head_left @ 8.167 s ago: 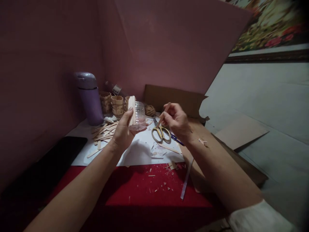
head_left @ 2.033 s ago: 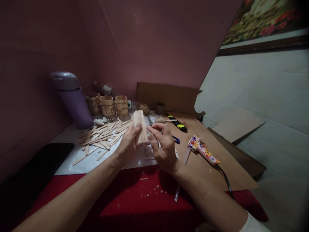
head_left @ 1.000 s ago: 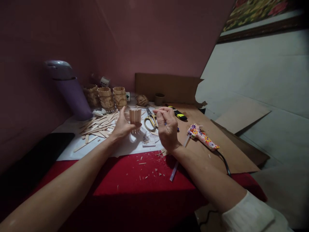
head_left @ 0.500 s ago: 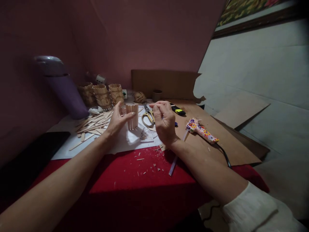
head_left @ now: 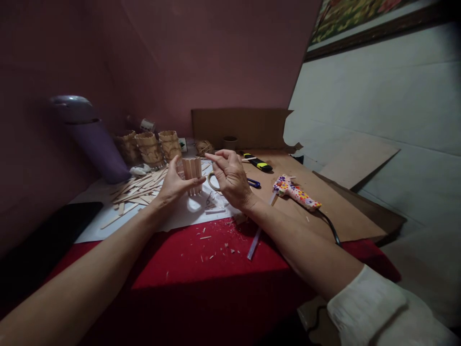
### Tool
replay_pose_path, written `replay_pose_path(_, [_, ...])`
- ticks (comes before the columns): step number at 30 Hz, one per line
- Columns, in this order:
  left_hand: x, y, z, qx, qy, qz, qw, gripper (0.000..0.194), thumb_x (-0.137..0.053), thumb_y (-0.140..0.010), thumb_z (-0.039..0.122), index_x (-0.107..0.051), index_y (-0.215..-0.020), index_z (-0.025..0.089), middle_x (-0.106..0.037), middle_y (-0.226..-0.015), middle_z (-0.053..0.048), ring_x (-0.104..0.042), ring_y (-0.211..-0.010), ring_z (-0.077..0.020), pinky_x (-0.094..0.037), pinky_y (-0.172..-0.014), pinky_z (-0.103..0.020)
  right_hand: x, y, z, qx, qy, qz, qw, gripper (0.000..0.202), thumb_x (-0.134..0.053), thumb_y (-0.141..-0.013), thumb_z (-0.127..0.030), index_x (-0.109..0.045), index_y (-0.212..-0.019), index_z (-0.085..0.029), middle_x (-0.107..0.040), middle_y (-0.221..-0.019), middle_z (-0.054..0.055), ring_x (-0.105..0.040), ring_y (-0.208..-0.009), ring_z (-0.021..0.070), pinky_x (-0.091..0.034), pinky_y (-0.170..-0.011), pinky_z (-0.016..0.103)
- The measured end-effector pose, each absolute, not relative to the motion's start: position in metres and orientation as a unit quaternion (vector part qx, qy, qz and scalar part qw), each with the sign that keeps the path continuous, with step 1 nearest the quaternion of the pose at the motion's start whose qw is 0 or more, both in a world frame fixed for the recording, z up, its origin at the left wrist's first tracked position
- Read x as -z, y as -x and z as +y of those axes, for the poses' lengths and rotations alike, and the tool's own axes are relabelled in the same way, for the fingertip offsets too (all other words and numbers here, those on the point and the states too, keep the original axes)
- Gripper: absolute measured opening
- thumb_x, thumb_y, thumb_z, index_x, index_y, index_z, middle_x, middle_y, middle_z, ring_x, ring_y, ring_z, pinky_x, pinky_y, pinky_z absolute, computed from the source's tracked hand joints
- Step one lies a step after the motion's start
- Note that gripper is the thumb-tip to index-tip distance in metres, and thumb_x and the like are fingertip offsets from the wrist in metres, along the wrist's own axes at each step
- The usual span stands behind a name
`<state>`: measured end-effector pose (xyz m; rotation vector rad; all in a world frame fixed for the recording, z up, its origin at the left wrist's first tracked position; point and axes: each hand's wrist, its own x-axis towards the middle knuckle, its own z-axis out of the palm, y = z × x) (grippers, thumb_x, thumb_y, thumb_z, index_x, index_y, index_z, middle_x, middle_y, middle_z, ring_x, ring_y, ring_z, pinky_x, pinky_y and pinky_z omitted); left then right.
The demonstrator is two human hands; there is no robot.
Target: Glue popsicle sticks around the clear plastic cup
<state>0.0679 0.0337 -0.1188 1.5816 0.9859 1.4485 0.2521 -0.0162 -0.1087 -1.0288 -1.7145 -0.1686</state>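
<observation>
My left hand [head_left: 175,185] is wrapped round a small clear cup [head_left: 192,174] with upright wooden sticks along its side, thumb across the front. To the right of the cup, my right hand [head_left: 230,180] has its fingers drawn together; whatever they may hold is too small to make out. Part of a pair of scissors [head_left: 212,180] shows behind the right hand. Loose wooden sticks [head_left: 139,192] lie heaped on white paper left of my left hand. A flowered glue gun [head_left: 296,193] rests on cardboard at the right.
Several stick-covered cups [head_left: 148,149] stand at the back left beside a purple bottle [head_left: 97,139]. A yellow-black cutter [head_left: 260,164], twine ball [head_left: 204,147] and blue-handled tool [head_left: 253,183] lie behind. Wood scraps dot the red cloth [head_left: 180,269].
My right hand has moved left, closer to the cup, and now covers more of the scissors. The whole view has shifted slightly. My left hand still holds the cup.
</observation>
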Motion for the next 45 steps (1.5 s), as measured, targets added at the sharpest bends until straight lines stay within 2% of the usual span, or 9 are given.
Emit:
replay_pose_path(5, [0.124,-0.070,0.038,-0.568,-0.626,0.373,0.383,0.116,-0.100,-0.037,0.031,-0.048,-0.140,0.018,-0.060,-0.133,-0.019,-0.056,-0.130,-0.0437,-0.047,-0.108,-0.059,0.111,-0.256,-0.008,0.100,0.440,-0.741,0.496,0.039,-0.045,-0.105,-0.042,-0.065,-0.137,-0.035,-0.056,-0.135,0.009,-0.051,-0.125,0.0280,-0.043,-0.112,0.050])
replay_pose_path(10, [0.126,-0.071,0.038,-0.558,-0.652,0.344,0.381,0.092,-0.096,-0.045,0.033,-0.055,-0.126,0.019,-0.066,-0.118,-0.010,-0.065,-0.116,-0.0354,-0.052,-0.102,-0.054,0.112,-0.255,-0.006,0.108,0.433,-0.752,0.485,0.039,-0.044,-0.105,-0.046,-0.064,-0.138,-0.037,-0.055,-0.137,0.009,-0.048,-0.128,0.0285,-0.041,-0.114,0.051])
replay_pose_path(13, [0.124,-0.071,0.037,-0.552,-0.653,0.340,0.391,0.087,-0.096,-0.044,0.031,-0.055,-0.120,0.018,-0.066,-0.116,-0.011,-0.066,-0.111,-0.0334,-0.055,-0.098,-0.049,0.112,-0.254,-0.007,0.115,0.424,-0.759,0.480,0.041,-0.044,-0.105,-0.047,-0.064,-0.139,-0.035,-0.054,-0.138,0.010,-0.048,-0.129,0.0288,-0.041,-0.114,0.051])
replay_pose_path(19, [0.123,-0.071,0.036,-0.539,-0.654,0.330,0.414,0.089,-0.096,-0.043,0.030,-0.054,-0.121,0.020,-0.066,-0.112,-0.009,-0.068,-0.105,-0.0325,-0.057,-0.093,-0.048,0.113,-0.253,-0.009,0.120,0.426,-0.763,0.472,0.039,-0.043,-0.106,-0.045,-0.062,-0.139,-0.039,-0.055,-0.138,0.008,-0.049,-0.128,0.0281,-0.041,-0.114,0.052])
replay_pose_path(24, [0.125,-0.068,0.040,-0.549,-0.653,0.352,0.384,0.098,-0.097,-0.042,0.032,-0.053,-0.128,0.020,-0.064,-0.124,-0.013,-0.063,-0.120,-0.0382,-0.051,-0.103,-0.053,0.113,-0.253,-0.009,0.125,0.421,-0.763,0.475,0.040,-0.044,-0.106,-0.045,-0.061,-0.141,-0.038,-0.054,-0.139,0.010,-0.050,-0.128,0.0285,-0.042,-0.113,0.051])
replay_pose_path(31, [0.128,-0.067,0.045,-0.555,-0.645,0.346,0.395,0.102,-0.097,-0.040,0.033,-0.052,-0.131,0.020,-0.060,-0.132,-0.015,-0.061,-0.122,-0.0388,-0.051,-0.103,-0.053,0.114,-0.253,-0.010,0.127,0.420,-0.770,0.463,0.039,-0.045,-0.105,-0.045,-0.061,-0.140,-0.040,-0.055,-0.138,0.008,-0.049,-0.128,0.0282,-0.042,-0.114,0.052])
replay_pose_path(35, [0.128,-0.067,0.045,-0.563,-0.646,0.334,0.393,0.096,-0.097,-0.040,0.030,-0.055,-0.126,0.021,-0.061,-0.130,-0.012,-0.061,-0.122,-0.0364,-0.051,-0.104,-0.050,0.113,-0.252,-0.012,0.126,0.418,-0.772,0.462,0.040,-0.044,-0.106,-0.045,-0.061,-0.141,-0.037,-0.055,-0.139,0.010,-0.050,-0.128,0.0281,-0.041,-0.114,0.051])
replay_pose_path(40, [0.125,-0.066,0.041,-0.549,-0.645,0.345,0.403,0.087,-0.096,-0.042,0.029,-0.055,-0.119,0.019,-0.064,-0.121,-0.011,-0.064,-0.114,-0.0342,-0.052,-0.101,-0.051,0.112,-0.251,-0.014,0.120,0.420,-0.775,0.456,0.039,-0.045,-0.106,-0.044,-0.060,-0.142,-0.040,-0.055,-0.138,0.008,-0.050,-0.128,0.0281,-0.041,-0.113,0.052])
replay_pose_path(45, [0.124,-0.067,0.039,-0.557,-0.651,0.338,0.390,0.083,-0.096,-0.043,0.030,-0.057,-0.115,0.020,-0.065,-0.119,-0.010,-0.064,-0.116,-0.0350,-0.050,-0.103,-0.053,0.113,-0.252,-0.012,0.117,0.417,-0.775,0.461,0.039,-0.044,-0.106,-0.046,-0.061,-0.141,-0.041,-0.056,-0.137,0.008,-0.050,-0.127,0.0293,-0.042,-0.112,0.054])
